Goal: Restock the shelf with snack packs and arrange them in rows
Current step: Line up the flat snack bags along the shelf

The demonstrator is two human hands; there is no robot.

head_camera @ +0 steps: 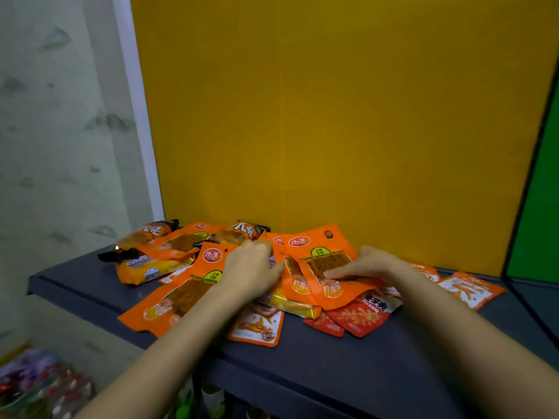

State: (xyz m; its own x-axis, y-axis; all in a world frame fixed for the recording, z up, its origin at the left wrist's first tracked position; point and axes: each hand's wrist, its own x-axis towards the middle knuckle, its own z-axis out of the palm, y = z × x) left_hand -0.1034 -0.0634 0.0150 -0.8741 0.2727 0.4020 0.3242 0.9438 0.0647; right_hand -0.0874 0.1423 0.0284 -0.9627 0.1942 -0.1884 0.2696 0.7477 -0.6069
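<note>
Several orange and red snack packs lie in a loose heap on the dark grey shelf (317, 352). My left hand (251, 269) rests in the middle of the heap, fingers curled onto the top edge of an orange pack (187, 285) and the packs behind it. My right hand (363, 264) lies flat, fingers spread, on another orange pack (314, 252) that tilts up against the pile. Red packs (360, 317) and a white-and-orange pack (260, 328) stick out from under the heap toward me. Whether either hand grips a pack is hidden.
A yellow back panel (332, 116) closes the shelf behind; a green panel (541, 192) stands at the right. Dark-ended packs (145, 237) lie at the left rear, another white-and-orange pack (469, 288) at the right. Goods (39, 385) show below left.
</note>
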